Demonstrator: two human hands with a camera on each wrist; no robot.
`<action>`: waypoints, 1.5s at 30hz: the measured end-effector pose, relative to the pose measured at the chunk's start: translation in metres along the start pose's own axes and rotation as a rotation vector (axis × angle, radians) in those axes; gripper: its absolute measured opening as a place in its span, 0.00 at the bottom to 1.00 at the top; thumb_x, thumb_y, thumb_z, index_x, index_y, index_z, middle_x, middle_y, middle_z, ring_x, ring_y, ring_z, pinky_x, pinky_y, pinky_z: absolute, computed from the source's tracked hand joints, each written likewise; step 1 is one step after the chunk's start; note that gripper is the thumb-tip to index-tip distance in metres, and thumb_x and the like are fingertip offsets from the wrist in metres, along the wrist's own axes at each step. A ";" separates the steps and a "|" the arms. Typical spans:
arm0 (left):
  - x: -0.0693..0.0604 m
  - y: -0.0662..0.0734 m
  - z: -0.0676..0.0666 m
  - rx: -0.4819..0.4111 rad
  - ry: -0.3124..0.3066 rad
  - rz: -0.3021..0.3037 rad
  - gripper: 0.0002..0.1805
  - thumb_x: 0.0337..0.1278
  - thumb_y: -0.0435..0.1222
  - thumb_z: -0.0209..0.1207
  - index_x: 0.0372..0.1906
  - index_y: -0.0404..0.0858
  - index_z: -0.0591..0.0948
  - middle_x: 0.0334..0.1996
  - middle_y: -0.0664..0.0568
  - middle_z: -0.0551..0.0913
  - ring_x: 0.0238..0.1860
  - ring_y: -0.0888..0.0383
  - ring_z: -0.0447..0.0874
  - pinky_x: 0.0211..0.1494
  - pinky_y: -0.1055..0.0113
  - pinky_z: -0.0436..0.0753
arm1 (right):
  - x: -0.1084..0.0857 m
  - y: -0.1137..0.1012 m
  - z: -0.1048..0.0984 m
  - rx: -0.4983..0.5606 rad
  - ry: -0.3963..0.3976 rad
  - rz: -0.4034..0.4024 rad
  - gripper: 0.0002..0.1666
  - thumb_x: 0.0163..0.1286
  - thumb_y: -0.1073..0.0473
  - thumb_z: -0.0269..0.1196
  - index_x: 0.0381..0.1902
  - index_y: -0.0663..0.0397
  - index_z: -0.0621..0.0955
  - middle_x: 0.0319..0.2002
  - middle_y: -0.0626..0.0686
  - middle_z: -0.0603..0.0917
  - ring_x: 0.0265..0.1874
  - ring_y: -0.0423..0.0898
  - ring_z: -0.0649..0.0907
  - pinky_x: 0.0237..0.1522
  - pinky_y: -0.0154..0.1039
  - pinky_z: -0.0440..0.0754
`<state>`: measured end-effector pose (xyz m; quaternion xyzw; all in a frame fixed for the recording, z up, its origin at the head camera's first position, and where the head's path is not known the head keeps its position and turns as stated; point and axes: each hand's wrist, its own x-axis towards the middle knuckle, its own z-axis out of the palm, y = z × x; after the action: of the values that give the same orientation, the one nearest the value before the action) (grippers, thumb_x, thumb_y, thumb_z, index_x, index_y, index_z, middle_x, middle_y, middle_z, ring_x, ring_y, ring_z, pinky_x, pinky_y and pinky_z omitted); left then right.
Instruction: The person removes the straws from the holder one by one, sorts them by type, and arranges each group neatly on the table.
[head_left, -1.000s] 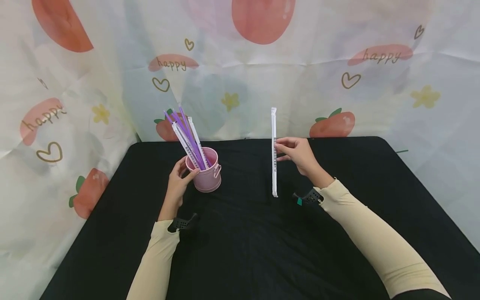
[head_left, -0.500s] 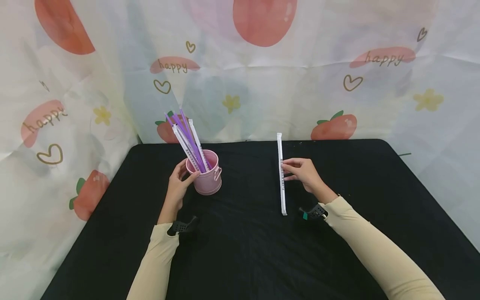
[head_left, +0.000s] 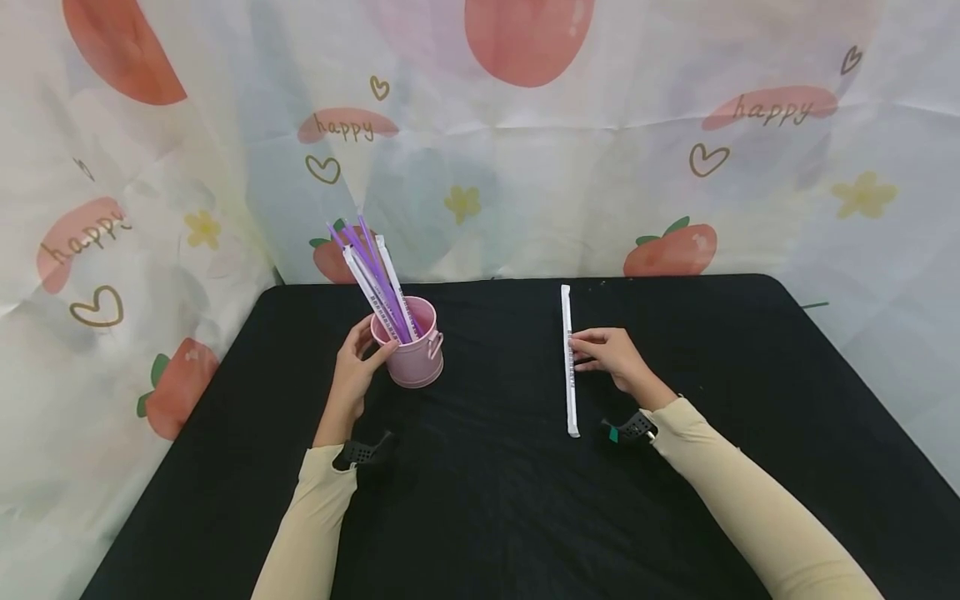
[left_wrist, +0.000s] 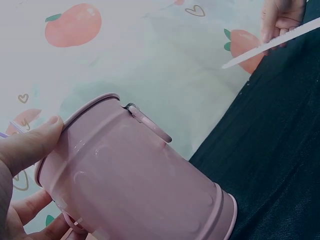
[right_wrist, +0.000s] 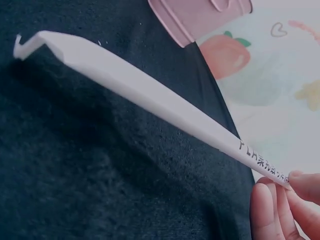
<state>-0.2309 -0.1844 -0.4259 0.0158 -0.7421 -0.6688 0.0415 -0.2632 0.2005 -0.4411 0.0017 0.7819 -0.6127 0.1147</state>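
Observation:
In the head view my left hand (head_left: 351, 375) holds a small pink metal bucket (head_left: 414, 368) at its left side. The left wrist view shows the thumb over the rim and fingers against the wall near a handle. Bare purple straws (head_left: 367, 233) and white paper-wrapped straws (head_left: 395, 283) lean leftward out of the bucket; their lower ends are hidden inside. To the right, my right hand (head_left: 613, 358) pinches a wrapped straw (head_left: 572, 404) near its middle, between thumb and fingers. Printed characters show on its wrapper in the right wrist view. I cannot tell whether it touches the cloth.
A black cloth (head_left: 480, 500) covers the table. Behind and to the left hangs a pale curtain (head_left: 525, 192) printed with fruit, hearts and lettering, close to the table's far edge. Each wrist wears a black strap (head_left: 633, 427).
The right hand has lowered the wrapped straw toward the tabletop, bringing it nearer and slightly right. My left hand and the bucket stay in place.

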 end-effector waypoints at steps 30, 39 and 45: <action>-0.010 0.025 0.004 0.000 -0.017 0.005 0.35 0.59 0.33 0.59 0.70 0.35 0.59 0.68 0.38 0.62 0.71 0.45 0.56 0.74 0.48 0.55 | 0.016 -0.001 0.009 -0.214 -0.042 0.005 0.18 0.63 0.67 0.62 0.45 0.79 0.77 0.25 0.51 0.86 0.20 0.36 0.82 0.27 0.32 0.84; 0.005 -0.003 0.000 -0.010 0.000 0.012 0.36 0.57 0.37 0.61 0.69 0.40 0.60 0.68 0.43 0.63 0.71 0.48 0.56 0.74 0.48 0.54 | 0.019 0.000 0.008 -0.204 -0.079 0.015 0.18 0.64 0.68 0.60 0.47 0.80 0.76 0.26 0.52 0.86 0.21 0.36 0.82 0.27 0.32 0.84; 0.005 -0.007 0.000 0.003 0.008 0.017 0.35 0.57 0.36 0.62 0.69 0.40 0.61 0.67 0.43 0.65 0.70 0.48 0.58 0.74 0.48 0.56 | 0.019 0.001 0.007 -0.241 -0.084 0.002 0.16 0.62 0.70 0.61 0.44 0.80 0.77 0.26 0.54 0.86 0.20 0.36 0.82 0.27 0.33 0.84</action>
<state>-0.2362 -0.1855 -0.4324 0.0122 -0.7430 -0.6673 0.0503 -0.2802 0.1910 -0.4471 -0.0368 0.8445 -0.5136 0.1474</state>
